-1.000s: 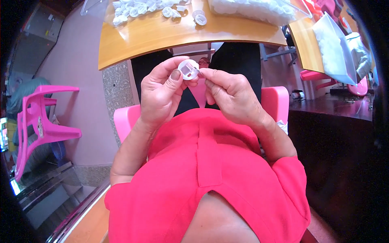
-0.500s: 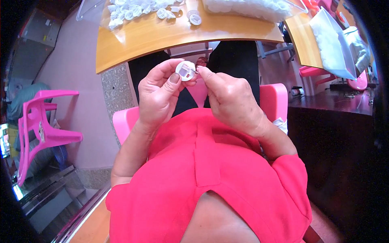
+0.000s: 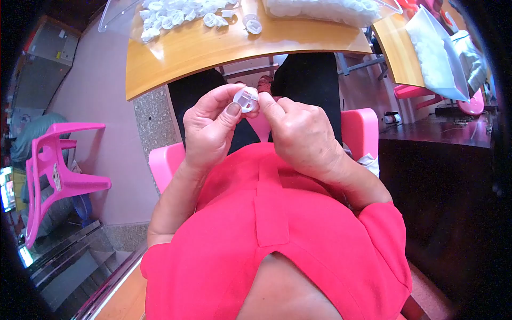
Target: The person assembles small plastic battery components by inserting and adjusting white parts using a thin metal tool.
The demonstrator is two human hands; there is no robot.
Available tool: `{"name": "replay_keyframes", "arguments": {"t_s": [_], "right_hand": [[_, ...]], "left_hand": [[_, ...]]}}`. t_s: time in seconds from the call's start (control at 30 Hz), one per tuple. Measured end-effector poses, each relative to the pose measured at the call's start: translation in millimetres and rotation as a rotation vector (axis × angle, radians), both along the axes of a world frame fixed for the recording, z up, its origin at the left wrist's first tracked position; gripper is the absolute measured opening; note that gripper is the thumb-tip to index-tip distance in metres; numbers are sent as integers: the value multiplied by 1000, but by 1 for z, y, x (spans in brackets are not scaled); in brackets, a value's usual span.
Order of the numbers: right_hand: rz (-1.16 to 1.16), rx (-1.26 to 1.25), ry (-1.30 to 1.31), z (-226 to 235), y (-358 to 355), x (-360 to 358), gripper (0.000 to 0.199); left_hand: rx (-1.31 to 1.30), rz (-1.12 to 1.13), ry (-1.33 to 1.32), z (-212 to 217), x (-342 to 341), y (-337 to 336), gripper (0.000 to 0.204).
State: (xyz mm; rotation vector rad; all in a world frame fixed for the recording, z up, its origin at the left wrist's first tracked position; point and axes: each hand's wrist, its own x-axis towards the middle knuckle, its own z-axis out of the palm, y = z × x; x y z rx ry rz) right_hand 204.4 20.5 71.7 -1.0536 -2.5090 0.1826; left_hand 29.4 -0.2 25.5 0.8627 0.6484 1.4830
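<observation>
A round white plastic part, with a raised rim and small cutouts in its face, is pinched between the thumb and fingers of my left hand. It is held above my lap, just short of the table edge. My right hand is closed, its index fingertip against the right side of the part. Whatever the right fingers grip, if anything, is hidden behind them. On the table beyond lie a heap of small white plastic parts and one clear, round-ended piece.
The wooden table curves across in front of me. A clear tray of white parts stands on it, and a translucent bin is at the right. A pink plastic chair lies at the left; a dark cabinet stands right.
The white part has tilted slightly and shifted down a little in my left fingers. My right index finger has moved slightly down along its edge.
</observation>
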Motion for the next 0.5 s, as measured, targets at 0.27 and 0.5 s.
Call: {"name": "replay_keyframes", "arguments": {"t_s": [0.27, 0.5], "right_hand": [[101, -201, -26, 7, 7, 7, 29], [180, -475, 38, 1, 24, 18, 22]], "left_hand": [[22, -27, 184, -10, -4, -3, 29], [2, -127, 209, -20, -3, 4, 31]]}}
